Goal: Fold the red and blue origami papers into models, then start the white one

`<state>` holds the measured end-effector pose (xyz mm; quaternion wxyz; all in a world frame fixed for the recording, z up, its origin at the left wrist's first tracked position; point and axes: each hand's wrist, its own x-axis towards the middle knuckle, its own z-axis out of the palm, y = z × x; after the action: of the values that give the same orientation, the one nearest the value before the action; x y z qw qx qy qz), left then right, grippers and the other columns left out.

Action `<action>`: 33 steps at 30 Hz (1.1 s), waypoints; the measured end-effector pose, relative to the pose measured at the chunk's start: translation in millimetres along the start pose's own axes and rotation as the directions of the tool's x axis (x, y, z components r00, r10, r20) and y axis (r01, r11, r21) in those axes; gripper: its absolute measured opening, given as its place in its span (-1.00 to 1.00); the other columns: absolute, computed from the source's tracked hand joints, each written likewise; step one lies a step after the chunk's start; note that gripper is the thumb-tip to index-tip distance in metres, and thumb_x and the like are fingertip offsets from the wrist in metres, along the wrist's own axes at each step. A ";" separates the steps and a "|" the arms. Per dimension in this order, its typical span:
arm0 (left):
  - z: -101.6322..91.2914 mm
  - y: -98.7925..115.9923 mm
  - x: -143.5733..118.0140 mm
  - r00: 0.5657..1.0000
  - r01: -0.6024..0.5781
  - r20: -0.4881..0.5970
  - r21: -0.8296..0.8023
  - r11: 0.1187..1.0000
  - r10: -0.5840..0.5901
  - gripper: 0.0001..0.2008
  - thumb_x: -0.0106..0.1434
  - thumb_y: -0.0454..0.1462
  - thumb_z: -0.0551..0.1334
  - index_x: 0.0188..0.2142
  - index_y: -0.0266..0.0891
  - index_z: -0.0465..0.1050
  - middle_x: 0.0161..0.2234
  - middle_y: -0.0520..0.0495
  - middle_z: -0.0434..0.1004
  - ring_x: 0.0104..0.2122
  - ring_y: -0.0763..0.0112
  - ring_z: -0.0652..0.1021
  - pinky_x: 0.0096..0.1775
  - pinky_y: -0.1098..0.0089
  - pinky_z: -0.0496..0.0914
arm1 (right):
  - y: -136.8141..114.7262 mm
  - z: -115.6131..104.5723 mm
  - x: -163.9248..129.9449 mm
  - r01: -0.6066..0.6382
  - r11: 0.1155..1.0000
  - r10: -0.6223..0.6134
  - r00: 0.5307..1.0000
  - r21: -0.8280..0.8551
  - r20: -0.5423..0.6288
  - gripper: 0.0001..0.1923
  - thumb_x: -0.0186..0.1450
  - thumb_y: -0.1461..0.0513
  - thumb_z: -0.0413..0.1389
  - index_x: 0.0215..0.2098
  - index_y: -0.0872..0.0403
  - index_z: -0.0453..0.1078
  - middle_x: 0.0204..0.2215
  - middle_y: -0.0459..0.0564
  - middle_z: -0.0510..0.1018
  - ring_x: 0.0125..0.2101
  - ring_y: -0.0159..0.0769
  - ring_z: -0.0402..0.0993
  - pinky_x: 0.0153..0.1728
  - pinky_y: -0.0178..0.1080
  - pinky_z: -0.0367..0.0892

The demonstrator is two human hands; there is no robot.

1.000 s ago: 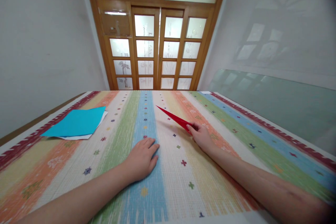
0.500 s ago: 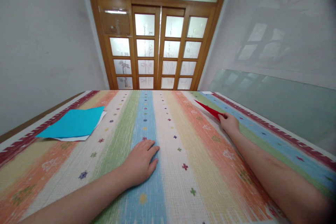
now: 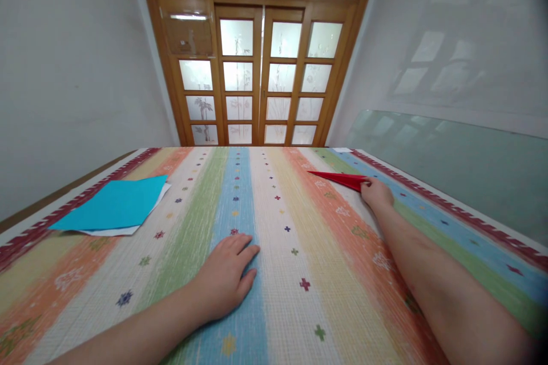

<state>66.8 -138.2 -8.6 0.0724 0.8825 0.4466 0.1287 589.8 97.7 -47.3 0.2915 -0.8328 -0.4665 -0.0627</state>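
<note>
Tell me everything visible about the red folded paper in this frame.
The red paper is folded into a long, narrow dart, solid glossy red, with a sharp tip pointing left. It lies low and nearly flat on the striped cloth at the far right of the table. The right hand holds its wider end; whether that end is lifted cannot be told. Nothing else touches it.

A cloth (image 3: 274, 228) striped in blue, green, orange and cream is seen, dotted with small crosses; a red folded paper (image 3: 338, 178) and turquoise sheets (image 3: 113, 205) are shown.
</note>
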 end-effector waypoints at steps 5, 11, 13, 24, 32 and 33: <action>1.4 -1.8 0.4 1.000 0.001 0.006 -0.016 1.000 0.000 -0.57 0.35 -0.19 0.13 0.20 -0.08 0.33 0.26 -0.15 0.30 0.25 0.08 0.31 0.27 -0.04 0.17 | -1.9 2.5 4.5 0.015 1.000 -0.016 0.999 -0.015 -0.045 -0.51 0.31 0.14 0.04 0.17 0.11 0.41 -0.11 0.28 0.58 -0.15 0.05 0.51 -0.18 -0.05 0.36; 3.6 -2.5 0.4 1.000 0.011 0.010 -0.020 1.000 -0.011 -0.57 0.35 -0.20 0.13 0.20 -0.06 0.33 0.26 -0.14 0.29 0.24 0.08 0.31 0.27 -0.06 0.17 | -7.5 5.6 -0.9 0.061 0.996 -0.067 0.993 -0.063 -0.098 -0.42 0.32 0.12 0.04 0.27 0.12 0.29 -0.01 0.33 0.50 -0.09 0.10 0.47 -0.16 -0.01 0.34; 4.1 -2.5 0.0 1.000 0.009 0.002 -0.016 1.000 -0.009 -0.57 0.35 -0.20 0.13 0.20 -0.06 0.33 0.26 -0.14 0.29 0.24 0.08 0.31 0.27 -0.06 0.17 | -10.1 5.5 -5.3 0.079 0.993 -0.090 0.988 -0.085 -0.124 -0.41 0.33 0.11 0.03 0.30 0.12 0.24 0.00 0.34 0.48 -0.08 0.10 0.45 -0.14 0.00 0.32; 1.6 -2.0 1.4 1.000 -0.002 0.005 -0.016 1.000 0.002 -0.56 0.35 -0.20 0.12 0.21 -0.09 0.32 0.27 -0.16 0.28 0.26 0.08 0.29 0.28 -0.04 0.16 | -27.7 -9.3 -36.3 0.213 0.962 -0.250 0.940 -0.172 -0.231 -0.46 0.39 0.15 -0.06 0.30 0.14 0.20 0.05 0.34 0.40 0.04 0.16 0.26 0.00 0.09 0.15; 3.2 -4.2 1.5 1.000 -0.007 0.021 -0.008 1.000 0.007 -0.54 0.37 -0.18 0.10 0.24 -0.10 0.29 0.32 -0.18 0.21 0.30 0.08 0.25 0.30 -0.03 0.10 | -33.4 -17.4 -59.4 0.323 0.912 -0.368 0.917 -0.252 -0.156 -0.38 0.33 0.15 0.02 0.32 0.14 0.14 0.27 0.33 0.22 0.23 0.16 0.08 0.18 0.17 -0.08; 3.8 -5.0 1.7 1.000 -0.013 0.021 -0.011 1.000 0.013 -0.54 0.37 -0.18 0.10 0.25 -0.10 0.28 0.32 -0.18 0.20 0.30 0.08 0.24 0.30 -0.03 0.08 | -33.9 -18.7 -62.3 0.333 0.908 -0.375 0.917 -0.256 -0.138 -0.37 0.33 0.14 0.02 0.33 0.15 0.13 0.28 0.33 0.20 0.25 0.17 0.05 0.20 0.19 -0.10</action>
<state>64.9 -133.9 -13.2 0.0809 0.8863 0.4393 0.1224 530.7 54.8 -40.9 0.2197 -0.7524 -0.5710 -0.2442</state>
